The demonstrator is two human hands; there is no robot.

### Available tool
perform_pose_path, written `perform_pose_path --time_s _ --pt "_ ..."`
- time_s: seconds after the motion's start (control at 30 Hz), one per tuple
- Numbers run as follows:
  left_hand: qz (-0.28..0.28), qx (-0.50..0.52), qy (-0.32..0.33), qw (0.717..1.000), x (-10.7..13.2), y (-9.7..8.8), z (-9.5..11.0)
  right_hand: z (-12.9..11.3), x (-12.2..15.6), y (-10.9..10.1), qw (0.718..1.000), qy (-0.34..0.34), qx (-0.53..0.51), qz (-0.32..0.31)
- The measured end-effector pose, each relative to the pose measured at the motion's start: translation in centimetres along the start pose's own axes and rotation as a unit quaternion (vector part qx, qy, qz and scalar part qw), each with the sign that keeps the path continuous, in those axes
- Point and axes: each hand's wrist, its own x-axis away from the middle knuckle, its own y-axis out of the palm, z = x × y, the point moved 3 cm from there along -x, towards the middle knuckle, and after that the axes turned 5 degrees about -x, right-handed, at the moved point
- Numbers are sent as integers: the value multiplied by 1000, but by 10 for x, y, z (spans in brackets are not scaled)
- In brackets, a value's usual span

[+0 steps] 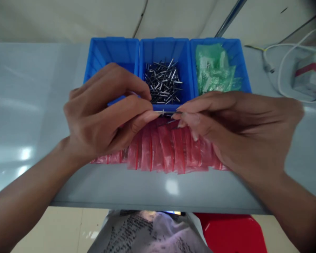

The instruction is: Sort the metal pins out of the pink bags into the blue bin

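My left hand (105,109) and my right hand (226,123) meet above a row of small red plastic bags (165,147) lying fanned on the grey table (28,105). Both hands pinch a thin metal rivet (166,112) held level between their fingertips. Right behind them stands a blue bin (185,52) with a heap of loose metal rivets (162,82). My left hand partly hides the blue bin on the left (107,52), whose inside is mostly out of sight. The right blue bin (241,59) holds green plastic bags (214,68).
White cables (281,66) and a white box with a red stripe (309,75) lie at the table's far right. Below the table's near edge I see printed fabric (144,232) and a red object (231,233). A metal rod (230,15) slants behind the bins.
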Motion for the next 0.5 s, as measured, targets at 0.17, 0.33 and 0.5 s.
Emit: perform_pose_path --time_s 0.17,0.33,0.5 --pt "-15 -24 -89 996 -2 -8 -5 2 -1 -13 998 39 -17 43" --pt "-71 -75 -45 994 -2 -5 -11 -3 3 -15 915 -250 275 -153" --pt "-95 -72 0 993 1 5 -12 3 7 2 787 -364 438 -236"
